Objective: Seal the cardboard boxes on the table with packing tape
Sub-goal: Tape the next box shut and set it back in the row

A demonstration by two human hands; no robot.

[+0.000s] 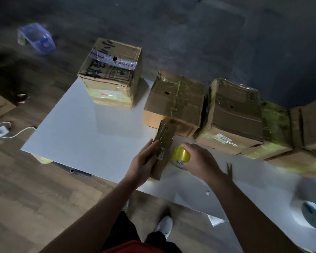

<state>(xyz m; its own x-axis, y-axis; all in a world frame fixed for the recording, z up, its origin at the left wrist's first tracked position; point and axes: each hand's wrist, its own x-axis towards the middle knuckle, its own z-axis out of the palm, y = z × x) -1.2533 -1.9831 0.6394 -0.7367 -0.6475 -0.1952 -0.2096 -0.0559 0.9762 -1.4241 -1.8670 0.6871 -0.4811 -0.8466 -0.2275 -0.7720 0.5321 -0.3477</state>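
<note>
Head view: one slim cardboard box (164, 143) on the white table (71, 128), glossy tape on top. Left hand (144, 163) grips its left edge, fingers curled. Right hand (199, 159) wraps one translucent yellow tape roll (180, 154), just right of it. Behind it are three crumpled bigger boxes (173, 101); further right, count unclear.

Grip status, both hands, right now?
Left grip: holding the small box.
Right grip: holding the yellow tape roll.
</note>
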